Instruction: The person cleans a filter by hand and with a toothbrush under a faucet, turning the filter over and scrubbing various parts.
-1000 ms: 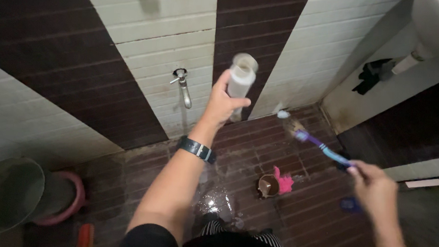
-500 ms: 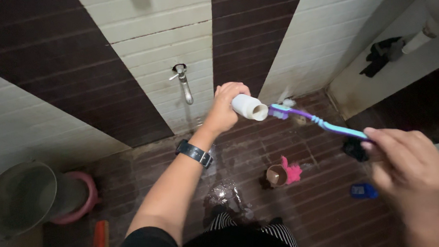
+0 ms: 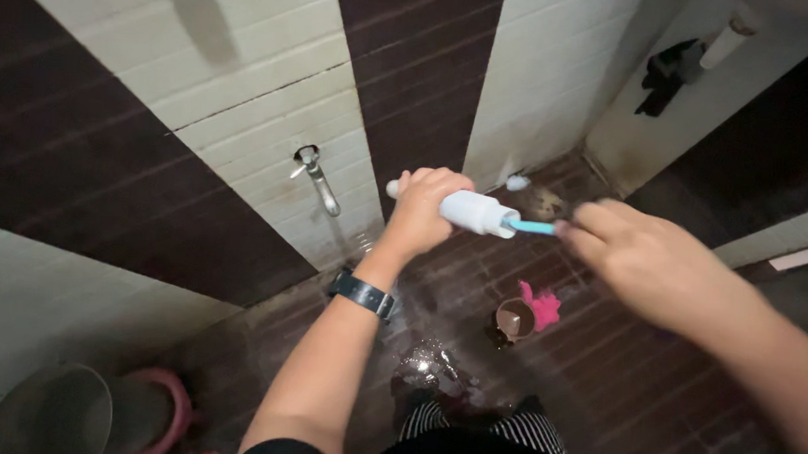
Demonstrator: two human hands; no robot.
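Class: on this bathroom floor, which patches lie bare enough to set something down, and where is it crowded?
Bare: floor between pink-rimmed bucket and wet puddle. Crowded: around the brown cup and pink thing.

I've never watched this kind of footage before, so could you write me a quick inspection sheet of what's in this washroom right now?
Surface: dark brown tiled floor, wet patch under the wall tap.
Things in hand: white tube held level, open end facing right; toothbrush pushed into that end, only its blue handle showing.
Clutter: brown cup with a pink object beside it; grey bucket by a pink basin.
Hands: left hand wrapped around the tube; right hand gripping the toothbrush handle.
Cables: nothing seen.
Surroundings: striped brown and cream tiled wall.
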